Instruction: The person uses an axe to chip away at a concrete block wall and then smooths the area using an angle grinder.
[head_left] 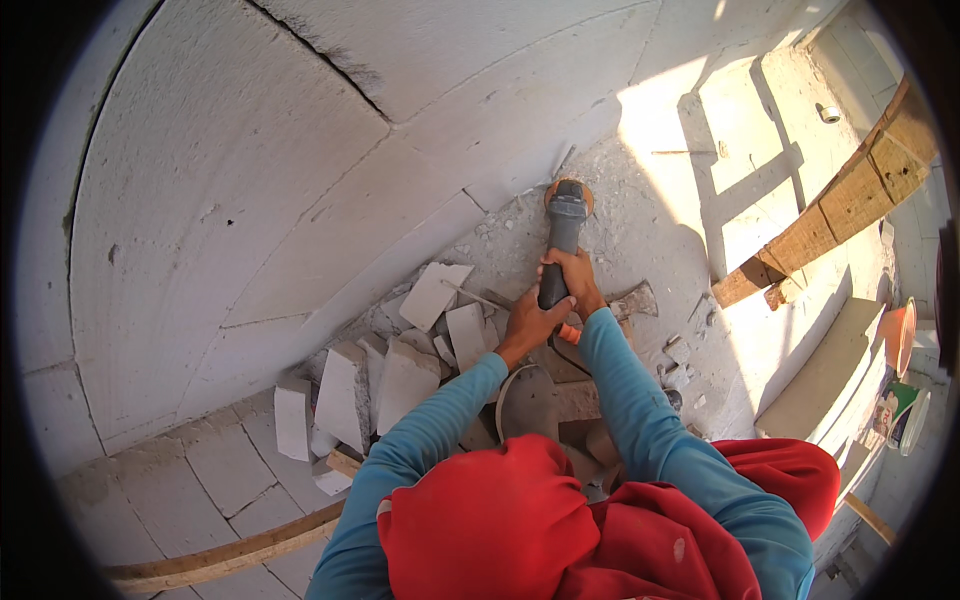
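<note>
Both my hands grip a dark grey angle grinder (pixel 565 225). My left hand (pixel 528 325) wraps the rear of its body. Further forward, my right hand (pixel 577 280) closes over the handle. The grinder's orange disc (pixel 569 186) meets the foot of a white block wall (pixel 250 180), at the dusty floor. Blue sleeves cover my forearms, and red cloth lies over my knees at the bottom of the view.
Several broken white block pieces (pixel 345 395) lie along the wall's base, left of my hands. A hammer-like tool (pixel 632 300) rests on the floor at right. A wooden plank (pixel 830 210) leans at upper right. An orange bowl (pixel 897 335) and a can (pixel 905 410) sit at far right.
</note>
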